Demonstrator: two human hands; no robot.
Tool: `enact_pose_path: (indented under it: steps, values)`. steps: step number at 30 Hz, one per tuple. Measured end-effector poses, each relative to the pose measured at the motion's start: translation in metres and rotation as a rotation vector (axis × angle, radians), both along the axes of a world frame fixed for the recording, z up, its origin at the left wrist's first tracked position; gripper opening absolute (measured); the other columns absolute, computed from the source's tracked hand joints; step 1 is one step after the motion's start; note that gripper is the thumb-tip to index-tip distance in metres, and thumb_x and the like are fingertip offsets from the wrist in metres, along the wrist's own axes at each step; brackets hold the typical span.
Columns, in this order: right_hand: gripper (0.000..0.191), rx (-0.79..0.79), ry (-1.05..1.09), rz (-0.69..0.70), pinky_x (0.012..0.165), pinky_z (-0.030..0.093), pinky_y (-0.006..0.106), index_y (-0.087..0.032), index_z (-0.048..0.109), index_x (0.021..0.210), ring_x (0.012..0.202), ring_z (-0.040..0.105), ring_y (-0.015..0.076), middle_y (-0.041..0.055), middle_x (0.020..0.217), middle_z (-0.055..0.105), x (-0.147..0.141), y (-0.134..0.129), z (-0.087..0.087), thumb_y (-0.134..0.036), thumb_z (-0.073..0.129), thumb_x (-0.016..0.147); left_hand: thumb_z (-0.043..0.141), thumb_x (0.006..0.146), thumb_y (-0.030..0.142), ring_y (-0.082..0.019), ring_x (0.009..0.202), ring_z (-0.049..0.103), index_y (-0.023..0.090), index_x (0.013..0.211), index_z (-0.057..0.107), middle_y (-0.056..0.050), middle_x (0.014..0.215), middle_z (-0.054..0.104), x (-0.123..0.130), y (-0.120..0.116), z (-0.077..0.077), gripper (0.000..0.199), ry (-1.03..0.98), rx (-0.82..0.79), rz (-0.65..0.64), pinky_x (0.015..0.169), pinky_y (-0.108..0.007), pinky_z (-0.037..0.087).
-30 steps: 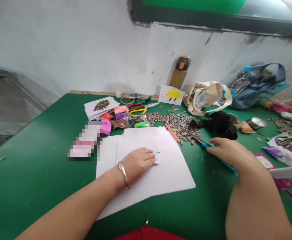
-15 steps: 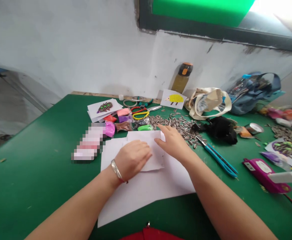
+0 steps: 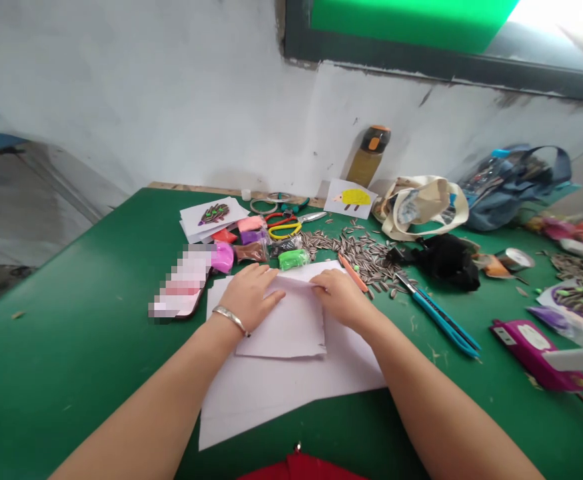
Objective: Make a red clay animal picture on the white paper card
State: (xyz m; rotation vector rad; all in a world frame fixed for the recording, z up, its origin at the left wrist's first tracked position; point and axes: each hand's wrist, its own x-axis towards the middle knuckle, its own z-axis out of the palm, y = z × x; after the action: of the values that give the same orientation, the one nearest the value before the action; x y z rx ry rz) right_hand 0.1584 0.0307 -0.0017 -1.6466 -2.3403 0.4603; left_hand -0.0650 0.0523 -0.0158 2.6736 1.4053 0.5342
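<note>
A small folded white paper point(image 3: 282, 327) lies on larger white sheets point(image 3: 251, 400) in front of me. My left hand point(image 3: 251, 297) rests on its upper left edge, fingers apart, a silver bracelet at the wrist. At the upper right corner, my right hand point(image 3: 338, 293) pinches the paper's edge between thumb and fingers. An orange marker-like stick point(image 3: 352, 273) lies just beyond my right hand, beside scattered sunflower seeds point(image 3: 366, 250).
Bagged coloured clay point(image 3: 251, 251), a phone point(image 3: 184, 283) and scissors point(image 3: 286, 230) stand behind and left. To the right are a blue cutter-like tool point(image 3: 441, 320), a black bag point(image 3: 448, 261) and a magenta device point(image 3: 541, 353). A bottle point(image 3: 368, 157) leans at the wall.
My left hand has moved up and left, off the paper's middle. My right hand has drawn closer and now grips the edge. The orange stick has come into view.
</note>
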Motion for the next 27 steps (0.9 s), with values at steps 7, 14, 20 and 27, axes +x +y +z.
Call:
enact_pose_path:
  steps: [7, 14, 20, 27]
  values:
    - [0.030, -0.102, 0.067, -0.003, 0.063, 0.033, 0.026, -0.018, 0.058, 0.070, 0.070, 0.051, 0.0149, 0.0015, 0.070, 0.059, 0.007, -0.006, 0.005, -0.025, 0.041, 0.093, 0.053, 0.086, 0.043, -0.033, 0.113, 0.057, 0.015, 0.118, 0.063, -0.013, 0.113, 0.069, 0.003, -0.005, 0.004, 0.044, 0.070, -0.128, -0.021, 0.095, -0.047, 0.045]
    - [0.029, -0.004, 0.144, -0.159, 0.081, 0.041, 0.033, -0.017, 0.064, 0.105, 0.084, 0.058, 0.0181, 0.0067, 0.094, 0.064, 0.013, -0.005, -0.003, -0.037, 0.049, 0.090, 0.051, 0.087, 0.038, -0.031, 0.112, 0.058, 0.013, 0.114, 0.065, -0.012, 0.115, 0.068, 0.000, -0.002, 0.004, 0.039, 0.107, -0.077, 0.041, 0.100, -0.045, 0.042]
    - [0.051, 0.006, 0.072, -0.076, 0.095, 0.039, 0.039, -0.018, 0.057, 0.125, 0.112, 0.052, 0.0260, 0.0111, 0.117, 0.059, 0.014, -0.010, -0.002, -0.046, 0.059, 0.083, 0.058, 0.083, 0.044, -0.033, 0.116, 0.054, 0.015, 0.119, 0.062, -0.014, 0.122, 0.064, 0.000, -0.005, 0.001, 0.046, 0.160, -0.088, 0.028, 0.100, -0.046, 0.041]
    - [0.064, 0.005, -0.019, -0.054, 0.097, 0.038, 0.040, -0.017, 0.048, 0.135, 0.115, 0.048, 0.0294, 0.0137, 0.121, 0.055, 0.000, -0.012, -0.001, -0.042, 0.063, 0.078, 0.056, 0.087, 0.036, -0.029, 0.105, 0.058, 0.012, 0.116, 0.063, -0.012, 0.116, 0.065, 0.008, -0.008, 0.009, 0.038, 0.172, -0.153, -0.013, 0.095, -0.043, 0.043]
